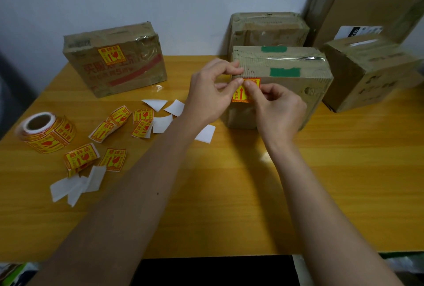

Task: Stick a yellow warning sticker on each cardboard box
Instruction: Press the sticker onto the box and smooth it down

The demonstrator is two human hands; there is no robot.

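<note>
Both forearms reach over the table (229,194) to the nearest box (298,83). Left hand (211,95) and right hand (280,111) pinch the yellow warning sticker (241,94) with curled fingers, holding it against the box's front face, probably to align it. Five boxes stand; one far left box (119,63) is already labelled. Roughly six loose stickers (114,159) and one roll (43,132) lie left.
</note>
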